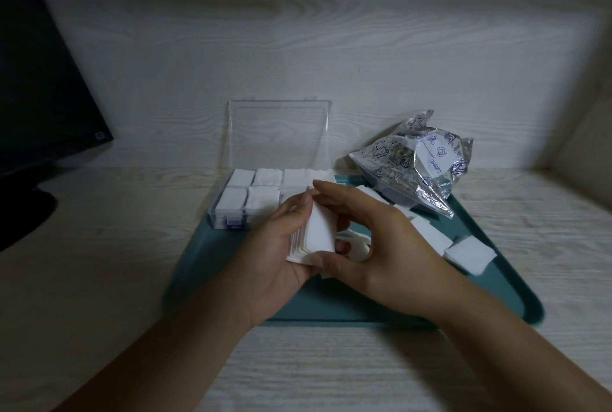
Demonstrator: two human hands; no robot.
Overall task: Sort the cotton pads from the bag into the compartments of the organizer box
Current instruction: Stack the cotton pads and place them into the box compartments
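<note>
1. Cotton pads, white, square and thin, are sitting as a small upright stack (313,236) between both hands, above a teal plastic tray (490,289).
2. The left hand (281,252) is cupping the stack from the left, fingers curled round its edge and the palm supporting it underneath.
3. The right hand (374,239) is gripping the same stack from the right, thumb curled under its lower corner and the fingers arching over the top.
4. A clear plastic organizer box (231,212) is standing on the tray's far left corner, its transparent lid (280,135) propped open against the pale wood-grain wall.
5. White pads are filling the visible compartments (258,186) in two rows; the hands are hiding the near right compartments.
6. A crinkled clear plastic bag (417,169), printed with dark blue shell drawings, is lying on the tray's far right corner; a white label on it is showing the word "Content".
7. More loose white pads (468,252) are lying scattered on the tray just right of the hands.
8. A dark monitor (39,80) is standing at the far left on the pale wooden desk (298,372).
</note>
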